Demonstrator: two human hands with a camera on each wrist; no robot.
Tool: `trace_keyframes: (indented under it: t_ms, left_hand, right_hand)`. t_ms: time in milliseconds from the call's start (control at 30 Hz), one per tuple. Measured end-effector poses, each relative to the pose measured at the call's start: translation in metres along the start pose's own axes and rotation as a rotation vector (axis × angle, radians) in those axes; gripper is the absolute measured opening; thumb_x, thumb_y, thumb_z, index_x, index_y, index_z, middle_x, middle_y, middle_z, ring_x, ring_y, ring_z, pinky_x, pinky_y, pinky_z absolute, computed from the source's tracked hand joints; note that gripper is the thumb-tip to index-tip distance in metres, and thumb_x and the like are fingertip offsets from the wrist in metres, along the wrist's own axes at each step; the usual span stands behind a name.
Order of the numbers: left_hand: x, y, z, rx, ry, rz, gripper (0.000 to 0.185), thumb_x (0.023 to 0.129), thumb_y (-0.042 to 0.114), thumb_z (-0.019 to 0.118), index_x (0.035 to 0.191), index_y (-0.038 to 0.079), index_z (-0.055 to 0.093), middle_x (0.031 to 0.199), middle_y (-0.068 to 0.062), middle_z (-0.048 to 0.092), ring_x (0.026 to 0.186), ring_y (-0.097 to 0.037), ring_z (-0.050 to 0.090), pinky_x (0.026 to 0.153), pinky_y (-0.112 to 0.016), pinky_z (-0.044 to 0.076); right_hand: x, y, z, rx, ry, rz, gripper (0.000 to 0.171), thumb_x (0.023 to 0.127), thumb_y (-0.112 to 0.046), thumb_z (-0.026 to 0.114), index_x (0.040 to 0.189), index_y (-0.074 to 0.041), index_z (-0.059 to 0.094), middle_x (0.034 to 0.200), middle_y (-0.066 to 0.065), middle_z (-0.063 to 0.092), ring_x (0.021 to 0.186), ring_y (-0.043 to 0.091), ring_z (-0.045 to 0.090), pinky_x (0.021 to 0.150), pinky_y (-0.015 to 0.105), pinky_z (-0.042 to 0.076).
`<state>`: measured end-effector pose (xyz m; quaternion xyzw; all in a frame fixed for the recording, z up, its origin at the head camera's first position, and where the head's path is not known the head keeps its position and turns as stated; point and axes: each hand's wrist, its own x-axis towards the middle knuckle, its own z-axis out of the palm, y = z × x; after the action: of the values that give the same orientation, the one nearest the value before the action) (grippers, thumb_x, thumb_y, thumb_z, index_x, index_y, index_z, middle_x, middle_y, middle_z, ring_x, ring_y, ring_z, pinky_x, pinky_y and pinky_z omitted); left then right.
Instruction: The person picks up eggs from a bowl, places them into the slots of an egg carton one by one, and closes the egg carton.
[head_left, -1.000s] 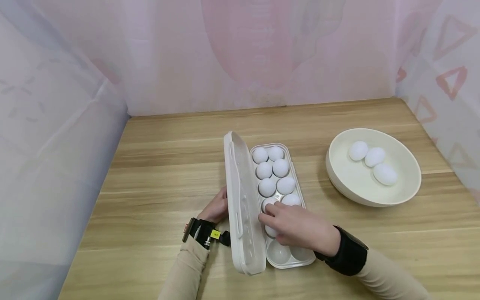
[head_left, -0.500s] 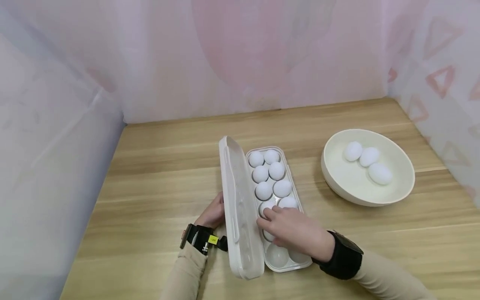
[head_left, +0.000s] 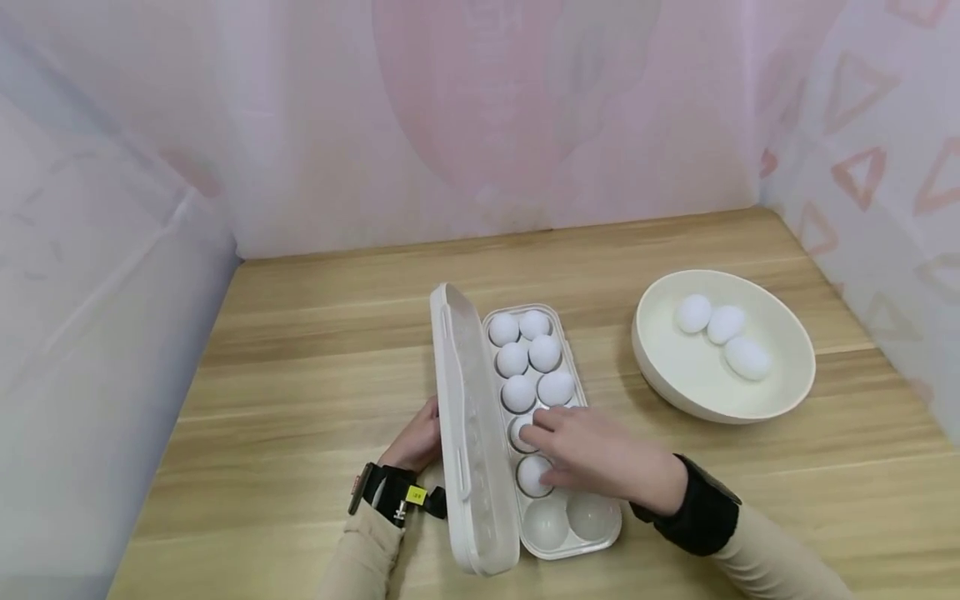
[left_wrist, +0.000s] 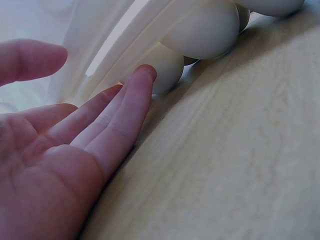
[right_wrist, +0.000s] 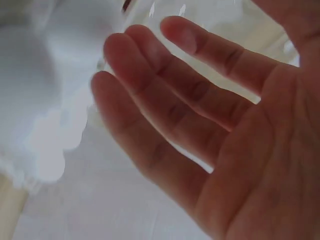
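Light, smooth, round and likely brittle, so best cupped gently round the middle: white egg (head_left: 532, 473) sitting in the open egg box (head_left: 592, 533) on the counter (head_left: 300, 350), under the relaxed, loosely spread right-hand fingers (head_left: 542, 432); left-hand fingers (left_wrist: 127, 107) straight against the lid (head_left: 468, 433).

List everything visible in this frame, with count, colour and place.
Table: one, light wood, under everything.
Egg box: one, white plastic, centre of the table, lid standing open on its left side.
Eggs in box: at least eight visible, white, filling the far cells; the right hand may hide another; the two nearest cells are empty.
Bowl: one, cream, right of the box.
Eggs in bowl: three, white.
Curtains: pale pink and lilac, around the table.
Left hand: fingers straight, resting against the outside of the lid.
Right hand: fingers relaxed, over the near eggs in the box.
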<state>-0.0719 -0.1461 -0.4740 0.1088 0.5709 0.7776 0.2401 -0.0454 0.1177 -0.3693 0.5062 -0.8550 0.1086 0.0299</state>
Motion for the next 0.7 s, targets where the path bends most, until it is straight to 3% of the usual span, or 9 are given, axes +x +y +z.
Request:
trace_keyframes:
  t_ms: [167,400,700]
  left_hand:
    - [0.0,-0.001,-0.002,-0.013,-0.032,0.03,0.024,0.101,0.006,0.045,0.117,0.018,0.058,0.104,0.001,0.056,0.099,-0.013,0.052,0.089,-0.028,0.043]
    - [-0.001,-0.003,-0.003,-0.016,-0.032,0.039,0.025,0.101,0.008,0.046,0.123,0.018,0.053,0.108,0.001,0.054,0.102,-0.013,0.05,0.091,-0.028,0.041]
    - [0.0,-0.006,-0.004,-0.018,-0.035,0.03,0.026,0.1,0.004,0.045,0.12,0.017,0.054,0.106,0.0,0.055,0.1,-0.014,0.051,0.09,-0.029,0.042]
  right_hand:
    - [-0.007,0.024,-0.014,0.009,0.09,0.076,0.032,0.079,-0.024,0.078,0.097,-0.009,0.058,0.083,-0.002,0.052,0.067,0.015,0.054,0.055,0.028,0.045]
    - [-0.023,0.055,-0.034,0.012,0.162,0.269,0.03,0.08,-0.019,0.079,0.103,-0.008,0.063,0.091,0.002,0.06,0.067,0.016,0.058,0.057,0.033,0.049]
    - [-0.041,0.083,-0.05,0.057,0.193,0.396,0.026,0.082,-0.012,0.076,0.105,-0.008,0.064,0.096,0.005,0.064,0.076,0.019,0.06,0.064,0.036,0.049]
